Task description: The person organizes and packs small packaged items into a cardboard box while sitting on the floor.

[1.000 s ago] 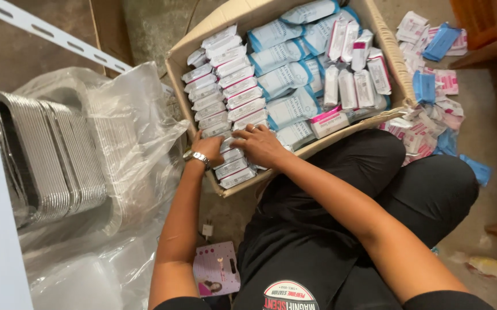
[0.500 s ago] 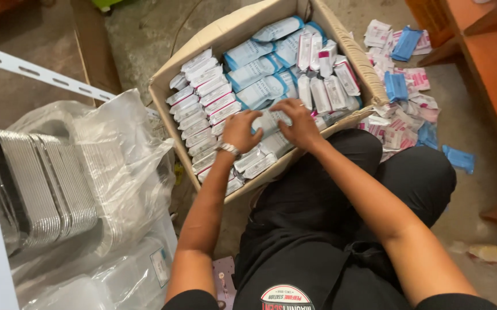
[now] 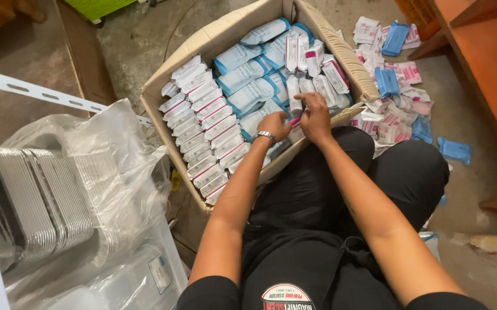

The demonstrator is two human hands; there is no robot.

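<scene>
Only one view here, the head cam looking straight down at a person sitting on the floor in black clothes with a cardboard box [image 3: 202, 43] pushed against their knees.

Both hands are inside the box at its near-right corner. The left hand [image 3: 274, 125], with a silver watch [image 3: 264, 136] on the wrist, has its fingers curled around a small white packet [image 3: 294, 121] with a pink edge. The right hand [image 3: 315, 116] sits on top of the same packet, fingers bent down over it and touching the left hand. Most of the packet is hidden under the fingers, so I can't really tell its long axis; the pink strip that shows seems to run roughly from near-left to far-right.

The box is full. Along the left wall, a row of white packets [image 3: 202, 129] with pink trim stands on edge, long axes across the box. In the middle are blue-and-white pouches [image 3: 248, 74] lying slanted, and at the far right more white packets [image 3: 317, 63] stand upright.

Right of the box, loose packets [image 3: 398, 74], blue and pink ones, are scattered on the concrete floor. On the left, a clear plastic bag [image 3: 111, 149] covers stacks of foil trays [image 3: 24, 201].
</scene>
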